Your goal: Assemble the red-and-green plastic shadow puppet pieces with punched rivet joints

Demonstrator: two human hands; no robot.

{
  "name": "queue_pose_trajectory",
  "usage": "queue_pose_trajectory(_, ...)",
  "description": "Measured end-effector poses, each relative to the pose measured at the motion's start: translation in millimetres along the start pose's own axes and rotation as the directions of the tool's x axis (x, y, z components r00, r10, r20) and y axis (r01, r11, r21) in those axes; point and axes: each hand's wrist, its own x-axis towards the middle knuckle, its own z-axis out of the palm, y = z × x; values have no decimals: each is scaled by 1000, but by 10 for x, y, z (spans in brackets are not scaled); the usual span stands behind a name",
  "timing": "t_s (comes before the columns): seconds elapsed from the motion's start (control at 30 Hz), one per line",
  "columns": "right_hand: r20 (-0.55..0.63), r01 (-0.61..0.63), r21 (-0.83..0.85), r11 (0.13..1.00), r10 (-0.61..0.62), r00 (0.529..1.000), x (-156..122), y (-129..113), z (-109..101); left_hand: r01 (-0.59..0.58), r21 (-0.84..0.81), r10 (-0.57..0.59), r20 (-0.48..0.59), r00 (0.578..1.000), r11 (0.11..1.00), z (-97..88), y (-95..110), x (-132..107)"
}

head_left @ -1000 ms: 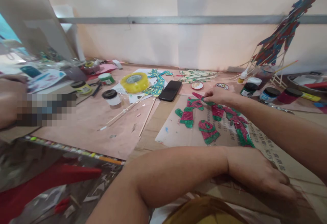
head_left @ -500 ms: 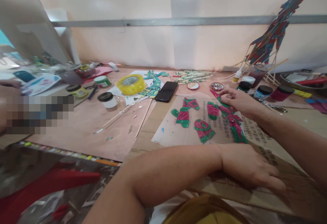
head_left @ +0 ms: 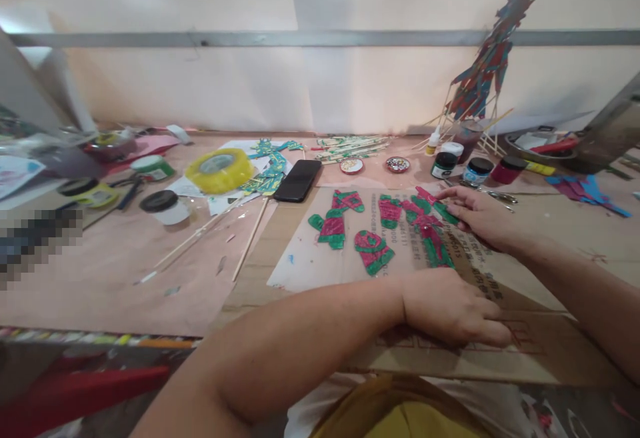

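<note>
My right hand (head_left: 483, 218) is closed in a pinch on a pink and green cutout (head_left: 446, 213) at the upper right of a translucent sheet. More painted pieces lie beside it: a rounded cutout (head_left: 373, 251), a small upright one (head_left: 390, 211), and a long cluster (head_left: 434, 238) just below my fingers. My left hand (head_left: 455, 308) lies palm down on the cardboard (head_left: 250, 278), nearer to me, its fingers loosely bent and pointing right. Nothing shows in it, though its underside is hidden. The translucent sheet (head_left: 295, 271) spreads under the cutouts.
A black phone (head_left: 298, 180), yellow tape roll (head_left: 219, 170) and white jar (head_left: 167, 210) stand left. Two shallow lids, one of beads (head_left: 397, 165), lie behind the sheet. Paint jars (head_left: 477, 170), a metal bowl (head_left: 543, 145) and a tall stick-mounted figure (head_left: 483, 58) are at right.
The view has swung right, so the table things appear further left. The cutout at my right fingers has changed its angle and sits lower. My left hand remains on the cardboard.
</note>
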Motion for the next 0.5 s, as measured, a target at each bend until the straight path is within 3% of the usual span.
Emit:
queue_pose_trajectory(0.2, -30, -14, -103, 995, 11, 999, -106, 112, -130, -19, -1, 19, -27, 999, 1000, 70, -29, -19)
queue_pose_trajectory(0.33, 31, 22, -190, 982, -16, 999, -171, 112, -196, -14, 30, 15, -44, 999, 999, 84, -19, -40)
queue_pose_trajectory(0.4, 73, 59, -254, 965, -42, 996, -192, 106, -234, 28, 47, -25, -66, 997, 998, 84, 1, -43)
queue_pose_trajectory(0.5, 119, 63, -281, 958, -30, 992, -205, 117, -302, 189, 33, -183, -127, 975, 981, 76, 37, -28)
